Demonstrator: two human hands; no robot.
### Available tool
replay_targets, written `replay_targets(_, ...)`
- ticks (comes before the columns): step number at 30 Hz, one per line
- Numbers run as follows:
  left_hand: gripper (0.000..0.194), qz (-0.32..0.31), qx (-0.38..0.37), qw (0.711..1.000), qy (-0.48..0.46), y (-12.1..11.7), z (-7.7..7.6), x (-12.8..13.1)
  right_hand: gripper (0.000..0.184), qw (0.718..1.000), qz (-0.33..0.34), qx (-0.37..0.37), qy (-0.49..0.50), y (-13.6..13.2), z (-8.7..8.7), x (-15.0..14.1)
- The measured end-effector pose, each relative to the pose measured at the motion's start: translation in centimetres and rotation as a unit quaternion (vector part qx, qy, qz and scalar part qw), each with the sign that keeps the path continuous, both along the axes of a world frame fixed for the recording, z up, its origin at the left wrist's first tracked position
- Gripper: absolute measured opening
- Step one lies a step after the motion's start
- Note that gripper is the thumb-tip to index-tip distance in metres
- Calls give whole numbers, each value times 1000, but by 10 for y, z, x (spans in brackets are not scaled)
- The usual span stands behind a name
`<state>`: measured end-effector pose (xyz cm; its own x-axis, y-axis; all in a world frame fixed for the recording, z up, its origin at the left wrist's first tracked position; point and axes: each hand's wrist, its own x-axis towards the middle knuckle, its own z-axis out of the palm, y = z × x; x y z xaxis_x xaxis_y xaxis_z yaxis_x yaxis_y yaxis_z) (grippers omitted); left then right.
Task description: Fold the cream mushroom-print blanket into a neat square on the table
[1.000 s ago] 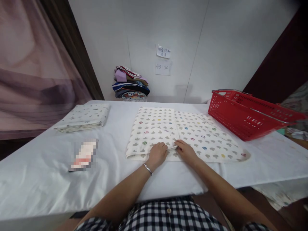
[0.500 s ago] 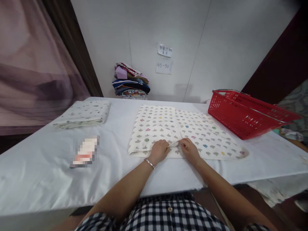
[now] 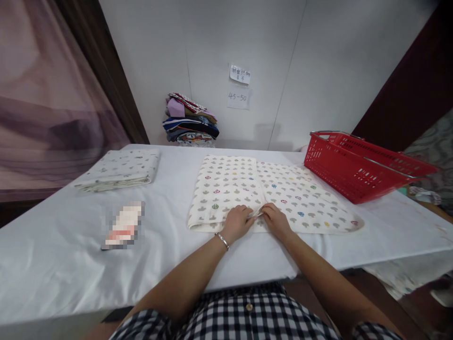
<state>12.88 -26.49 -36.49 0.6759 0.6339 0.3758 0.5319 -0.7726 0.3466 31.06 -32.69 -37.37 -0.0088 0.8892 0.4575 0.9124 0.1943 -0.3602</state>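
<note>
1. The left hand [image 3: 239,224] and right hand [image 3: 276,221] are pinching the upper layer's near edge on a cream, mushroom-printed fabric cloth [image 3: 226,183].
2. That cloth is lying partly folded on a shiny white tablecloth [image 3: 170,222].
3. I'm seeing a red perforated plastic basket [image 3: 339,167] sitting near its right side.

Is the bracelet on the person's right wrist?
No, the silver bracelet sits just behind the left hand, which holds the mushroom-print cloth near its front edge.
</note>
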Motion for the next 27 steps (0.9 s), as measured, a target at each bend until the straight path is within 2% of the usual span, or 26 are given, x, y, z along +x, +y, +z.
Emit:
replay_targets(6, 26, -23, -14, 1000, 16, 0, 13, 18, 22, 998, 53, 18, 24, -5, -2, 3)
replay_targets(11, 21, -1, 78, 996, 31, 0, 23, 23, 22, 993, 62, 68, 71, -10, 0, 10)
replay_targets(16, 14, -21, 118, 989, 84, -7, 13, 30, 21, 992, 73, 73, 75, -11, 1, 11)
replay_targets(20, 14, -16, 104, 991, 83, -12, 6, 33, 21, 993, 67, 73, 70, -11, 1, 10)
replay_targets(27, 16, -30, 80, 993, 82, -14, 3, 30, 20, 993, 85, 31, 79, -11, -1, 13)
